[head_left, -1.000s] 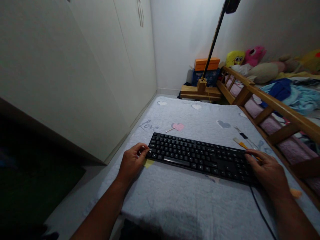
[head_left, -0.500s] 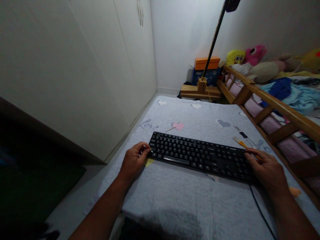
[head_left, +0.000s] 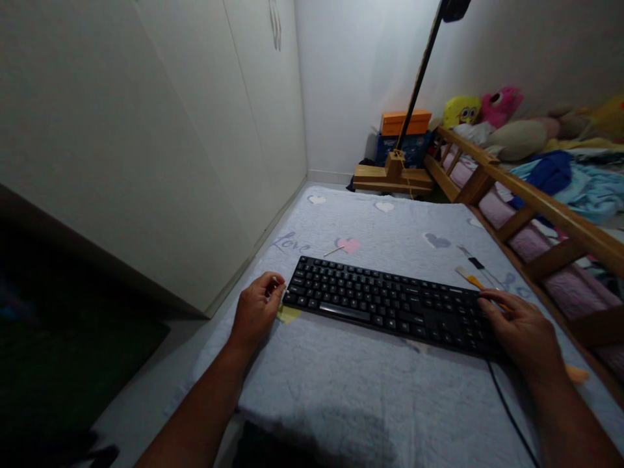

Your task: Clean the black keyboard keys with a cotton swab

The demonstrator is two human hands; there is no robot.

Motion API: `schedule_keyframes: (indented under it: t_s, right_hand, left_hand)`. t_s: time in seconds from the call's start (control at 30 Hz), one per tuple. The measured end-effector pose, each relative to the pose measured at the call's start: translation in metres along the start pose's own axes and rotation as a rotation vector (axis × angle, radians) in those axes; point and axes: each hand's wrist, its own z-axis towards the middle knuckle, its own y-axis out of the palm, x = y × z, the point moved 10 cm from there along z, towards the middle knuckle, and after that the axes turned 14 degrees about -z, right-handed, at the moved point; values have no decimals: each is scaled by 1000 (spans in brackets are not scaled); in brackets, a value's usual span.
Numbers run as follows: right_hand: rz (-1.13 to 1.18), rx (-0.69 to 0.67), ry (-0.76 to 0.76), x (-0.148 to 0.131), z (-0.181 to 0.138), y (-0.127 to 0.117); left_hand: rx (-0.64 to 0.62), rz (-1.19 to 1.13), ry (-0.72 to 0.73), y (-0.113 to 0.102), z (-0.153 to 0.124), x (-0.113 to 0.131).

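A black keyboard (head_left: 361, 296) lies slightly slanted on the cloth-covered surface. My left hand (head_left: 259, 305) is just off its left end, thumb and forefinger pinched on a thin white cotton swab (head_left: 286, 290) whose tip pokes out toward the keys. My right hand (head_left: 521, 325) grips the keyboard's right end, thumb over the keys and the other fingers partly hidden. Beyond the keyboard lies another cotton swab (head_left: 334, 250). A brush with an orange handle (head_left: 472, 279) rests near the right hand, beside a thin tool with a black sleeve (head_left: 476, 262).
The pale cloth (head_left: 351, 383) bears heart prints. A black cable (head_left: 507, 406) runs from the keyboard toward me. White cupboard doors (head_left: 209, 130) stand at left, a wooden bed rail (head_left: 550, 201) at right. Behind are a wooden stand (head_left: 392, 174) and an orange box (head_left: 405, 122).
My left hand has shifted slightly left, drawing the swab away from the keyboard's left end. The right hand and keyboard stay put.
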Motion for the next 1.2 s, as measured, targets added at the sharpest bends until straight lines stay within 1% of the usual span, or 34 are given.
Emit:
schedule_keyframes:
  t_s: [0.47,0.67,0.93,1.07,1.2]
  right_hand:
    - [-5,-21,36,3,0,1]
    - [-4,4,2,3,0,2]
    - [4,10,-3,3,1,2]
    - [-1,23,-13,1,1,-1]
    - [-10,3,-3,2,1,1]
  left_hand:
    - [68,11,45,-4,1,3]
    - [88,0,33,-3,4,-3]
    - [82,-19,42,2,8,-6]
    - [74,-47,49,2,7,-6]
    - [80,-67,51,1,7,-6]
